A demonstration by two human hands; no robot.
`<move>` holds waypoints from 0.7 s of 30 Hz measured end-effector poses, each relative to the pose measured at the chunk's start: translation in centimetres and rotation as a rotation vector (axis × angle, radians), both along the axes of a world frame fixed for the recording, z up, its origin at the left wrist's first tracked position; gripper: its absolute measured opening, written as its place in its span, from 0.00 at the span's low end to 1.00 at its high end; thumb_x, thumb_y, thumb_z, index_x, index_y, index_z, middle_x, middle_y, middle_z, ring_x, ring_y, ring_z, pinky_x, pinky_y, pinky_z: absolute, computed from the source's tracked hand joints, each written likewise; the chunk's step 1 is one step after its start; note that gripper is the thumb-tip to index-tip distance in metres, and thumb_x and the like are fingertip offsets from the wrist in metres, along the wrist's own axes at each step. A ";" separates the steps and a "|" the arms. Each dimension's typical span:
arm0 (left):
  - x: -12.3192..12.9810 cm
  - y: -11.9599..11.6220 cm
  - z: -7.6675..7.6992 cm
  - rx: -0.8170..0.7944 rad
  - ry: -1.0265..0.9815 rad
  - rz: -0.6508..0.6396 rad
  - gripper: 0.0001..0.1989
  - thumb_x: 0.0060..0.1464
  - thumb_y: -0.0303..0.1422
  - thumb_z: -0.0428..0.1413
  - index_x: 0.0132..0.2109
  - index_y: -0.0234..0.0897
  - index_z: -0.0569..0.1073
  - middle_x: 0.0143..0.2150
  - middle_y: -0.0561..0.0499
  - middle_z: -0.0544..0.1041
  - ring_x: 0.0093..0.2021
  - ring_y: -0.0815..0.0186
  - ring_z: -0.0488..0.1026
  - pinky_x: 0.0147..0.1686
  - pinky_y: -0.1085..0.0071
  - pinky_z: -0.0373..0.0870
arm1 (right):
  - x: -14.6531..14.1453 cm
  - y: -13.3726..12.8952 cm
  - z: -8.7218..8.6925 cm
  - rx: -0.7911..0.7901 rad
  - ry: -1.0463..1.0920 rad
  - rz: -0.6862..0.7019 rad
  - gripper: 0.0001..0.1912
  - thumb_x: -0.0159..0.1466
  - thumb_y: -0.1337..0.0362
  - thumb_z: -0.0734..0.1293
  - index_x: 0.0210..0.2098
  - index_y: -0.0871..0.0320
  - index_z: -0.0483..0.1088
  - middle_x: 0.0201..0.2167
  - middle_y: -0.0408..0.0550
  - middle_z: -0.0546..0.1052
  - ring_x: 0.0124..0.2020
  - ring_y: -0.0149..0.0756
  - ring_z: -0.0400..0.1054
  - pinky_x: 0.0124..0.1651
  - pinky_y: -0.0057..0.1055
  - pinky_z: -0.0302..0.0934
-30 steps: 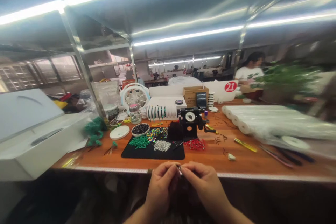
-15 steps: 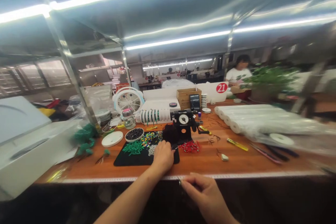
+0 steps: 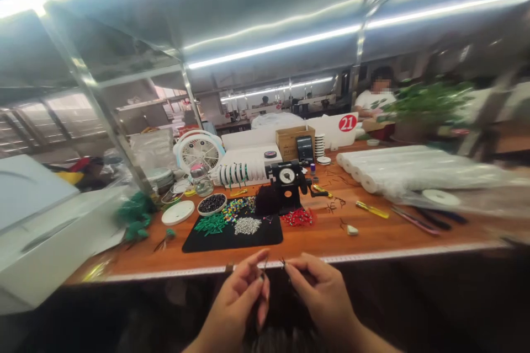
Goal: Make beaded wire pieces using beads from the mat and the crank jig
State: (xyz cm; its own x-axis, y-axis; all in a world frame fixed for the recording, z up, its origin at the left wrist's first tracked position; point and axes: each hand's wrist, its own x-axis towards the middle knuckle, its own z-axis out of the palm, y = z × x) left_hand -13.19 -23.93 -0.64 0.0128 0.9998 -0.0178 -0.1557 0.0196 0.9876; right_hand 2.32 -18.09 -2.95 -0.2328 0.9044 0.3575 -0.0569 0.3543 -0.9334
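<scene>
Strip lights run across a crowded workshop, and at the near edge of a long wooden table (image 3: 314, 240) a person works with both bare hands held just off the rim, over something dark and blurred that I can't make out. A thin dark wire (image 3: 264, 268) stands up from the left hand (image 3: 236, 309), pinched between thumb and forefinger while the other fingers curl loosely. The right hand (image 3: 321, 300) is close beside it, its fingers (image 3: 298, 265) pressed together on a tiny dark bit of wire (image 3: 282, 262); from here I can't tell whether the two bits are one piece.

Straight ahead on the table, a black mat (image 3: 273, 242) carries heaps of green beads (image 3: 211, 224), silver beads (image 3: 247, 225), mixed coloured beads (image 3: 234, 209) and red beads (image 3: 297, 217), with a bowl of dark beads (image 3: 212, 204) at its far edge. Just behind stands a black dial counter (image 3: 286, 176). A pink-handled tool (image 3: 416, 221) lies to the right, near long white rolls (image 3: 414, 168). Farther right, past a card marked 21 (image 3: 348, 123), a co-worker in a white T-shirt (image 3: 372, 100) sits behind a potted plant (image 3: 426, 105).
</scene>
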 end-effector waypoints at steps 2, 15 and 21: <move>0.3 -1.2 -1.0 -0.013 -0.059 -0.047 0.25 0.55 0.35 0.54 0.59 0.41 0.59 0.28 0.53 0.69 0.17 0.76 0.62 0.18 0.78 0.55 | -0.4 -0.1 0.0 0.015 0.005 -0.018 0.13 0.59 0.57 0.64 0.26 0.59 0.73 0.22 0.45 0.73 0.25 0.32 0.67 0.29 0.24 0.60; 1.6 -1.1 -2.5 0.016 -0.267 -0.006 0.25 0.53 0.32 0.56 0.58 0.48 0.62 0.30 0.52 0.71 0.20 0.75 0.66 0.23 0.77 0.60 | -1.4 -0.4 0.2 -0.047 -0.018 -0.029 0.12 0.59 0.58 0.64 0.26 0.59 0.72 0.23 0.46 0.75 0.25 0.34 0.68 0.29 0.24 0.61; 1.4 -0.8 -2.6 0.013 -0.287 0.012 0.22 0.50 0.32 0.59 0.54 0.45 0.68 0.26 0.54 0.69 0.18 0.76 0.65 0.20 0.80 0.57 | -1.5 -0.3 0.1 -0.023 -0.041 -0.042 0.12 0.59 0.58 0.63 0.26 0.59 0.71 0.23 0.46 0.74 0.25 0.33 0.68 0.29 0.24 0.60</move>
